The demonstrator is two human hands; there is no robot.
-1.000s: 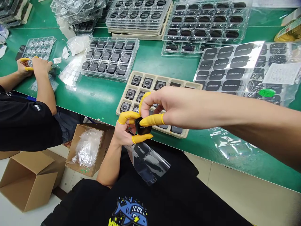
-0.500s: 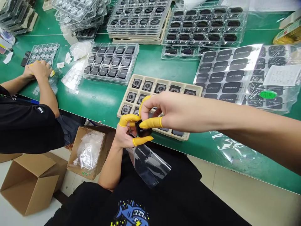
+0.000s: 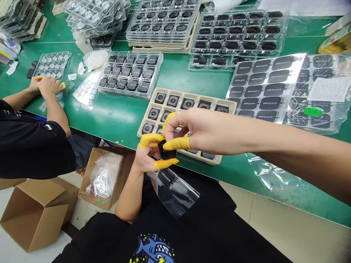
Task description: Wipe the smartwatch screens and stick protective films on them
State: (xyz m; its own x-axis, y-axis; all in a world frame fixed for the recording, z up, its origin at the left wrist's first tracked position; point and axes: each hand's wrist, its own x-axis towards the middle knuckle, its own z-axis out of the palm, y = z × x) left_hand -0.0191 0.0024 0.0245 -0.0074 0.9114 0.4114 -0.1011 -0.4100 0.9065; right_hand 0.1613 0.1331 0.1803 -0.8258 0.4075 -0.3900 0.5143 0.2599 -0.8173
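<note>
My left hand, with yellow finger cots, grips a black square smartwatch body between thumb and fingers, its dark glossy face turned up. My right hand reaches over from the right, and one yellow-cotted finger lies flat on that face. Its other fingers curl at the upper edge of the watch body, partly hidden. A clear film strip with black printed labels hangs below my left hand, apparently held by it. Just beyond, a beige tray holds several watch bodies, backs up, partly covered by my right hand.
Label sheets lie right of the tray. A clear tray of black square pieces sits at left, with stacked trays behind. A co-worker's hands work at far left. Cardboard boxes stand on the floor.
Both hands stay almost in place on the watch body. The lettering on its face is now less visible beside my right finger. The view has shifted very slightly.
</note>
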